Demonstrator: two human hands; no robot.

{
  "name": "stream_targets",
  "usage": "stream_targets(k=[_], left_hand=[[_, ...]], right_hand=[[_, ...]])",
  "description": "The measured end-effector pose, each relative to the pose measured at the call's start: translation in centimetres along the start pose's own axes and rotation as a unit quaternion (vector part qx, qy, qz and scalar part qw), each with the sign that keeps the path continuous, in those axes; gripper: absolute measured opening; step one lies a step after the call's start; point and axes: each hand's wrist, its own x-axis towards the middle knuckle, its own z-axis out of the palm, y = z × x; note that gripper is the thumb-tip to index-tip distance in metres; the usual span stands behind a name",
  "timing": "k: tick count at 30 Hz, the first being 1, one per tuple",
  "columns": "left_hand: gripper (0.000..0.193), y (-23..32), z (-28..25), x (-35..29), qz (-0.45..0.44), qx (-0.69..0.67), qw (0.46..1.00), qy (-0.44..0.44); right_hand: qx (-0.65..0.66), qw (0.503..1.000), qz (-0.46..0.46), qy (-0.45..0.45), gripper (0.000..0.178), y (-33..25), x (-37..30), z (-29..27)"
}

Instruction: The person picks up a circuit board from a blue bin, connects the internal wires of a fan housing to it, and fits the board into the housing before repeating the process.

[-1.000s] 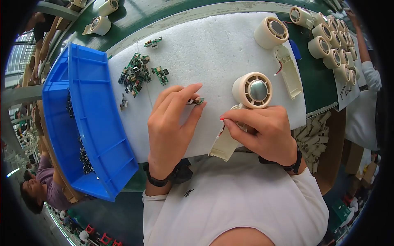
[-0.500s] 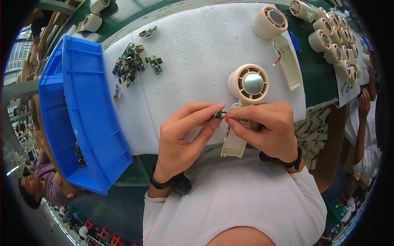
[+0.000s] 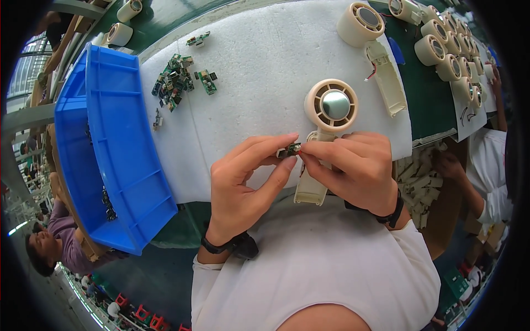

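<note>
My left hand pinches a small green circuit board between thumb and fingertips. Against the board's right end, my right hand is closed in a pinch on a thin wire lead with a bit of red showing; its tip is mostly hidden by the fingers. Just beyond both hands lies a cream handheld fan with a round ribbed head and a silver disc in its middle. Its open handle shell runs toward me, partly covered by my right hand.
Loose circuit boards form a pile on the white foam sheet. A blue bin stands at left. Another open fan lies far right, with several fan heads beyond. At right, a co-worker's hand reaches into a box of cream parts.
The board has tilted slightly between my hands, and less red shows at the right fingertips. The co-worker's hand has come down into the box of parts. The whole view has shifted a little.
</note>
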Motion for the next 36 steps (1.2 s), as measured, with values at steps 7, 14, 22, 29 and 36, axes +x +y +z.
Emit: stream_targets(k=[7,14,22,29,36], left_hand=[[0.028,-0.1,0.5,0.5,-0.045,-0.044,0.998,0.032],[0.03,-0.1,0.9,0.7,0.048,0.1,0.993,0.046],[0.039,0.3,0.5,0.6,0.103,0.132,0.986,0.027],[0.045,-0.5,-0.3,0.6,0.05,0.047,0.997,-0.032],[0.04,0.6,-0.3,0.7,-0.004,0.021,1.0,0.018]], right_hand=[[-0.026,0.999,-0.001,-0.025,0.019,-0.2,-0.1,0.1],[-0.021,0.999,-0.002,-0.028,0.02,0.0,0.2,0.0],[0.092,0.987,0.114,-0.057,0.015,-0.4,0.5,-0.9],[0.066,0.995,0.081,0.002,0.017,-0.1,0.4,0.0],[0.024,1.0,-0.005,0.002,0.018,-0.2,1.6,-0.3]])
